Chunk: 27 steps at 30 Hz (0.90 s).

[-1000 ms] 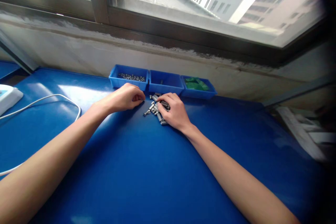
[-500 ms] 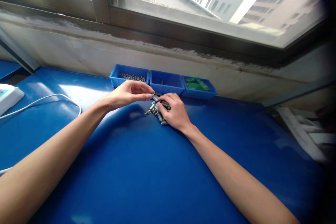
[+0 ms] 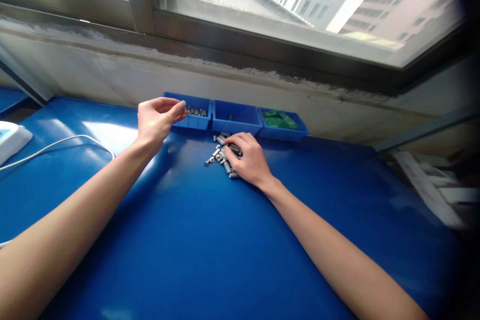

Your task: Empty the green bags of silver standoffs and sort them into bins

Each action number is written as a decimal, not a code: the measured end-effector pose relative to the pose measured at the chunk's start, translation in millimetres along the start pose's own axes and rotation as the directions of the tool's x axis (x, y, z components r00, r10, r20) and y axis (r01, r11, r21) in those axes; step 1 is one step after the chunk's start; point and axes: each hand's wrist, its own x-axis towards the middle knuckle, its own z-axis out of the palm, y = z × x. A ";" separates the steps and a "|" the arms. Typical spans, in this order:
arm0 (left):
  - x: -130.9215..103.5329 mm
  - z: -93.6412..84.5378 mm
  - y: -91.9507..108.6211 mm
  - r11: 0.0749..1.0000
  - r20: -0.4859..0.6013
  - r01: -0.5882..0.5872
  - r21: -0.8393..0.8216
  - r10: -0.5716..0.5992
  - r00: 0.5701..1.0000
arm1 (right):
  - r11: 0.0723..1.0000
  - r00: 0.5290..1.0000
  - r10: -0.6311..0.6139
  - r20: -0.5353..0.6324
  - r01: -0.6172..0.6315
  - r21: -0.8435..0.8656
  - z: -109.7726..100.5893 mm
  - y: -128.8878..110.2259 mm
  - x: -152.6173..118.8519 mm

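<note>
A pile of small grey metal pieces (image 3: 218,154), some shaped like short cylinders, lies on the blue table. My right hand (image 3: 249,161) rests on the right side of this pile, its thumb and fingers curled around several dark cylinders. My left hand (image 3: 159,117) is raised at the front left of the left blue bin (image 3: 198,121), thumb and fingertips pinched together. Whatever may be between those fingertips is too small to make out. Small metal parts (image 3: 197,111) lie inside that bin, partly covered from view by the left hand.
Beside the left bin stand a middle blue bin (image 3: 237,124) with a small dark piece in it and a right blue bin (image 3: 284,134) holding green material (image 3: 279,119). A white cable (image 3: 63,139) runs from a white device (image 3: 13,139) at the left. A window frame rises behind.
My left hand has moved left from the pile to the left bin, its fingertips pinched. The right hand stays on the metal pieces.
</note>
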 end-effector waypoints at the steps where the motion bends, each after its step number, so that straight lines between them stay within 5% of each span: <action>1: 1.3 -0.5 -1.8 1.000 -0.021 0.004 -0.017 -0.005 1.000 | 1.000 1.000 0.000 0.003 0.000 -0.001 0.0 0.0 -0.1; 5: 0.9 2.3 -6.1 0.998 0.014 -0.057 0.035 0.057 0.998 | 1.000 1.000 0.002 0.010 -0.002 -0.013 0.4 0.2 -0.4; 8: -4.2 7.2 -7.6 0.938 0.212 -0.249 0.240 0.200 0.957 | 1.000 1.000 0.002 0.011 -0.002 -0.016 0.6 0.1 -0.5; 13: -13.2 11.0 -10.5 0.571 0.610 -0.741 0.354 0.459 0.646 | 1.000 1.000 -0.004 0.010 0.004 -0.020 0.0 -1.2 0.2; 15: -15.8 10.6 -12.1 0.500 0.681 -0.795 0.344 0.450 0.578 | 1.000 1.000 -0.004 0.010 0.004 -0.021 -0.4 -1.7 0.6; 22: -21.6 12.4 -15.5 0.480 0.859 -0.822 0.307 0.232 0.456 | 1.000 1.000 0.006 0.010 -0.006 -0.020 -0.8 -1.9 0.3; 27: -19.6 11.4 -12.9 0.475 0.865 -0.803 0.360 0.151 0.478 | 1.000 1.000 0.007 0.007 -0.007 -0.018 -0.8 -3.0 0.3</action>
